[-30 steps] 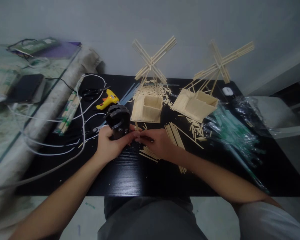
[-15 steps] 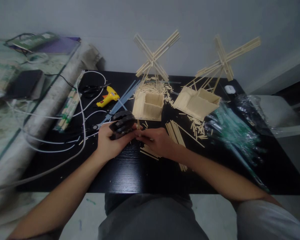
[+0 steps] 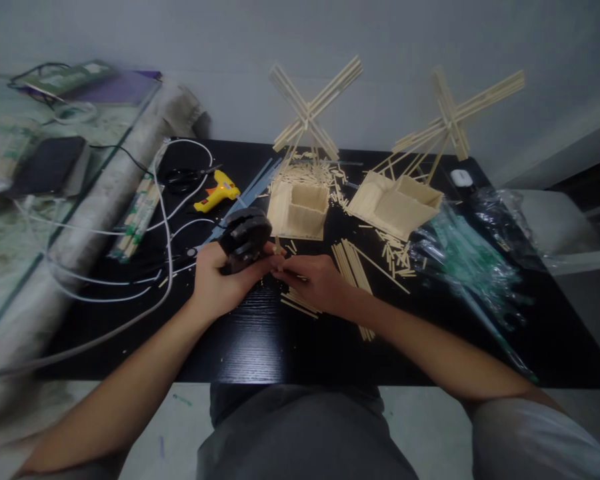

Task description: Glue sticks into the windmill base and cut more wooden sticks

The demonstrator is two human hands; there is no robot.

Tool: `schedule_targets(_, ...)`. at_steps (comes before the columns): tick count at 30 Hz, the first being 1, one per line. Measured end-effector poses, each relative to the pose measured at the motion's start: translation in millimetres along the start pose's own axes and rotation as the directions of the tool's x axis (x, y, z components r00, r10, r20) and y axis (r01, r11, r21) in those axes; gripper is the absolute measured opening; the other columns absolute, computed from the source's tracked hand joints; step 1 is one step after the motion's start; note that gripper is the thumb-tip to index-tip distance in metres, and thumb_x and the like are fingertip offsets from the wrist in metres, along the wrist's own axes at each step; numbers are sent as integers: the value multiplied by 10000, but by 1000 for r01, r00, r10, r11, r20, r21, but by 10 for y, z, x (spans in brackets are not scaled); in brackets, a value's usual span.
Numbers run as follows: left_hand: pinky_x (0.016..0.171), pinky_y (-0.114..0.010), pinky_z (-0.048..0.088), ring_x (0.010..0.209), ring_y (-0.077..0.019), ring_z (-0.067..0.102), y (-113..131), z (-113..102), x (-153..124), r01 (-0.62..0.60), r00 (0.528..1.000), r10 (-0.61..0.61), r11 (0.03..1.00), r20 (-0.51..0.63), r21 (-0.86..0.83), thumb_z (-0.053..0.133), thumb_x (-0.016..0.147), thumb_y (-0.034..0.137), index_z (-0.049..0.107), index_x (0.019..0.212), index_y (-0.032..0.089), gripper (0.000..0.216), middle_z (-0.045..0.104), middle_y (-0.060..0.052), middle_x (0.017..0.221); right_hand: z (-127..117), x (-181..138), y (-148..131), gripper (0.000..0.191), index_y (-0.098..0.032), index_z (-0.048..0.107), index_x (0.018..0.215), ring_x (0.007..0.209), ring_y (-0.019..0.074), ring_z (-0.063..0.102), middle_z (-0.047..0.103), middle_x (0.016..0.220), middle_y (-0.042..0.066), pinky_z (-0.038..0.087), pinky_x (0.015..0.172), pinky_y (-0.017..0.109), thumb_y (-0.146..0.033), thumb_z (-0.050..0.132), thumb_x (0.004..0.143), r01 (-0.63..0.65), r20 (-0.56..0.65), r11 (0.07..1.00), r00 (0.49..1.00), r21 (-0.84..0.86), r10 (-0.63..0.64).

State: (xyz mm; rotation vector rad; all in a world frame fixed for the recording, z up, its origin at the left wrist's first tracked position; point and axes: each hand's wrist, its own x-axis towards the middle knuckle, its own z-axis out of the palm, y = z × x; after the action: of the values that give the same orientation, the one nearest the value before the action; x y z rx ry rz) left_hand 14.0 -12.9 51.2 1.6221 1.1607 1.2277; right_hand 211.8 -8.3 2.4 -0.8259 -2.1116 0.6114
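My left hand [image 3: 217, 280] is closed, its fingertips meeting those of my right hand. A bulky black rounded object [image 3: 247, 233] sits at its thumb and forefinger, hiding most of its fingers; I cannot make out its kind. Between the fingertips of both hands a short pale wooden stick [image 3: 277, 245] pokes up. My right hand [image 3: 320, 280] is closed in a pinch on it from the right. Below and beside the right hand lie loose wooden sticks [image 3: 300, 305] and a row of longer sticks [image 3: 353, 273]. Just beyond the hands stands a stick-built windmill model [image 3: 307, 223].
A second windmill model [image 3: 395, 203] stands to the right, with cut stick pieces [image 3: 397, 257] before it. Crumpled clear and green plastic wrapping [image 3: 473, 260] covers the table's right side. At left lie a yellow glue gun [image 3: 217, 192], black scissors [image 3: 185, 179], white cables [image 3: 169, 247] and packaged sticks [image 3: 137, 220].
The black object at my left hand has tilted and risen slightly. Both hands stay together at nearly the same spot, still pinching. The view has shifted very little.
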Motion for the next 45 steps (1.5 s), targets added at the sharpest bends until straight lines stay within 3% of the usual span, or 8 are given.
schedule_targets(11, 844, -366, 627, 858, -223, 775, -48, 3, -17, -70, 998, 70, 997, 8, 31, 846, 762, 288, 768, 874, 211, 156, 810, -17, 921, 22, -25, 30, 134, -127, 743, 1016, 684, 124, 669, 762, 816, 45, 482, 685, 226, -207, 636, 1002, 78, -45, 997, 996, -16, -79)
schedule_targets(21, 827, -350, 622, 825, -216, 764, 112, 20, 6, 23, 999, -24, 999, 22, 45, 822, 774, 308, 754, 818, 216, 122, 798, -4, 862, 8, -6, 1, 162, -139, 731, 907, 660, 113, 646, 742, 777, 36, 452, 661, 216, -211, 627, 1008, 69, -51, 998, 996, -6, -69)
schedule_targets(29, 527, -260, 539, 553, -124, 637, 171, 6, 53, 174, 984, -171, 983, 43, -62, 820, 757, 316, 744, 811, 189, 158, 799, -30, 871, 38, -12, 37, 140, -134, 735, 944, 655, 115, 663, 753, 774, 34, 474, 675, 217, -222, 643, 1002, 87, -74, 996, 993, -10, -87)
schedule_targets(35, 673, -274, 581, 751, -169, 736, 137, -3, 60, 83, 996, -83, 997, 39, -4, 825, 764, 273, 749, 807, 208, 108, 806, -13, 875, 32, -10, 32, 164, -130, 744, 957, 664, 115, 662, 754, 779, 38, 480, 687, 228, -229, 626, 1013, 65, -52, 998, 996, -11, -65)
schedule_targets(45, 759, -306, 603, 775, -179, 749, 103, -10, 63, 5, 1000, -5, 1000, 24, 31, 811, 788, 274, 754, 804, 220, 81, 803, 5, 862, 54, -12, 8, 116, -145, 755, 986, 691, 124, 701, 787, 835, 40, 506, 714, 218, -216, 663, 986, 17, -61, 1000, 998, 3, -17)
